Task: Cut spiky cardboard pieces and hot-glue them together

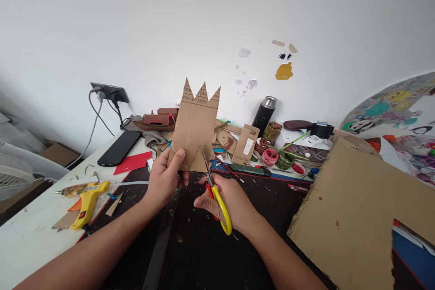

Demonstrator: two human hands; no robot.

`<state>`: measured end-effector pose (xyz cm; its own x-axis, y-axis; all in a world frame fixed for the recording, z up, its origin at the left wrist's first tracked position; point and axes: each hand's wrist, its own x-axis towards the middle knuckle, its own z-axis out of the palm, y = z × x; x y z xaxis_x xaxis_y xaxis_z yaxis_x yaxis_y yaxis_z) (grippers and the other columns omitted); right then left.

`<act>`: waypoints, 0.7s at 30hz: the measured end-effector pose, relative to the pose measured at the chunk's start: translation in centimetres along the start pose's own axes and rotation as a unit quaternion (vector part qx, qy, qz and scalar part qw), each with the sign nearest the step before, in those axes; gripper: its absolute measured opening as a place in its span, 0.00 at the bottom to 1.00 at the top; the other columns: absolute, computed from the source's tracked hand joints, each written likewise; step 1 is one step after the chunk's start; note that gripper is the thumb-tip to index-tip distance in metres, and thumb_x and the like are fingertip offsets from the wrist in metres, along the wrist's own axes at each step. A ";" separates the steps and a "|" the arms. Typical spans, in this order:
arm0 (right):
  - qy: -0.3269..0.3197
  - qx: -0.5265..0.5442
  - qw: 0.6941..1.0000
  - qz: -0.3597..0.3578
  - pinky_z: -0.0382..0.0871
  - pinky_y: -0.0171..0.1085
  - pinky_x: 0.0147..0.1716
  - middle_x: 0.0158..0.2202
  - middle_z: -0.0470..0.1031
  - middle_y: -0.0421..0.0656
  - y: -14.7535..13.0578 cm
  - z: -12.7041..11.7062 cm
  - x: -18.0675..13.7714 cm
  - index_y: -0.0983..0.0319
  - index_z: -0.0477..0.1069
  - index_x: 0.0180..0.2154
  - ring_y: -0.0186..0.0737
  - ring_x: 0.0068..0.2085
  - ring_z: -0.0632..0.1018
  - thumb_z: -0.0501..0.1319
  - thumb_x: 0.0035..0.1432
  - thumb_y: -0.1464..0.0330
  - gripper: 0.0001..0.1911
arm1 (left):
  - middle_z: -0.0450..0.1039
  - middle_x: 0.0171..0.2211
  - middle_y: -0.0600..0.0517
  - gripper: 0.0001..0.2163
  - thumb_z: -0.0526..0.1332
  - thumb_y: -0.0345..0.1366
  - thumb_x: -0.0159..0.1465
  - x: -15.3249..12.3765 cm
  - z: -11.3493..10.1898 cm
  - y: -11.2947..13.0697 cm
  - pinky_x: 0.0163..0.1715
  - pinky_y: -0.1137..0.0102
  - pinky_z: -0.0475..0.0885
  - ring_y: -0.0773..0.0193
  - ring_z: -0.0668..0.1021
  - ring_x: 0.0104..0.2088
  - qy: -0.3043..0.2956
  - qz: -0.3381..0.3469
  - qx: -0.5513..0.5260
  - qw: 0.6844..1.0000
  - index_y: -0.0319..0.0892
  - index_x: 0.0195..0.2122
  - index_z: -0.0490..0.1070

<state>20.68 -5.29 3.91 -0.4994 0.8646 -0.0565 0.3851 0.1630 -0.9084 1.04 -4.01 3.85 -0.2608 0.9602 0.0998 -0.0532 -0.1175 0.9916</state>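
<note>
My left hand [166,176] pinches the lower left corner of a brown cardboard piece [195,122], thumb in front. Three pointed teeth run along its upper edge, with printed numbers beneath them. Drawn zigzag lines mark its lower part. In my right hand [227,195] is a pair of scissors [221,208] with yellow and red handles. Their blades lie against the cardboard's lower right part, near a drawn line; whether they are parted I cannot tell. A long dark metal strip [161,240] lies on the black work surface below my hands.
A yellow glue gun [90,204] and a black phone [119,148] lie on the left. Behind are a model boat [156,121], a black flask [265,115], paint jars [270,156] and a green cutter [249,170]. A large cardboard sheet [353,213] fills the right.
</note>
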 end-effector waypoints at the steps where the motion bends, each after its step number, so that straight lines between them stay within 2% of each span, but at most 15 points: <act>1: -0.002 0.004 1.000 -0.003 0.69 0.34 0.28 0.30 0.83 0.40 0.0 0.0 0.0 0.60 0.76 0.51 0.39 0.25 0.81 0.73 0.52 0.36 0.40 | 0.68 0.14 0.60 0.19 0.65 0.56 0.66 0.0 0.0 0.0 0.10 0.74 0.64 0.64 0.71 0.11 -0.001 -0.002 -0.004 1.000 0.47 0.35 0.64; 6: -0.013 0.015 1.000 -0.005 0.70 0.35 0.29 0.32 0.85 0.43 -0.2 -0.2 -0.1 0.60 0.75 0.51 0.43 0.28 0.83 0.71 0.51 0.34 0.42 | 0.69 0.14 0.60 0.19 0.66 0.56 0.66 0.0 -0.2 0.0 0.10 0.74 0.65 0.65 0.71 0.12 0.010 0.024 0.022 0.999 0.46 0.35 0.66; 13: -0.029 0.030 0.999 -0.027 0.74 0.37 0.37 0.36 0.86 0.44 0.1 -0.4 -0.1 0.60 0.75 0.53 0.48 0.38 0.87 0.72 0.53 0.35 0.41 | 0.69 0.14 0.60 0.19 0.65 0.57 0.65 0.0 -0.3 -0.1 0.10 0.73 0.65 0.64 0.71 0.11 0.019 0.035 0.041 0.998 0.46 0.34 0.66; 18: 0.032 -0.011 0.999 -0.006 0.71 0.35 0.31 0.30 0.82 0.42 0.4 0.2 0.2 0.61 0.77 0.49 0.44 0.30 0.84 0.71 0.57 0.38 0.35 | 0.68 0.14 0.60 0.18 0.64 0.56 0.66 0.1 -0.3 -0.4 0.10 0.73 0.65 0.64 0.72 0.12 0.013 0.028 0.036 0.999 0.47 0.35 0.65; 21: 0.047 0.011 0.999 0.016 0.70 0.34 0.28 0.30 0.81 0.42 0.5 0.6 0.3 0.61 0.77 0.47 0.41 0.26 0.82 0.69 0.62 0.41 0.31 | 0.69 0.15 0.60 0.19 0.64 0.56 0.66 0.1 -0.2 -0.4 0.10 0.73 0.66 0.64 0.72 0.11 0.006 0.018 0.033 0.999 0.47 0.35 0.64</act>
<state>20.28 -5.27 3.19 -0.4106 0.9105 -0.0479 0.3823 0.1242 -0.9156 0.86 -3.87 3.41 -0.2732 0.9526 0.1340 0.0199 -0.1337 0.9908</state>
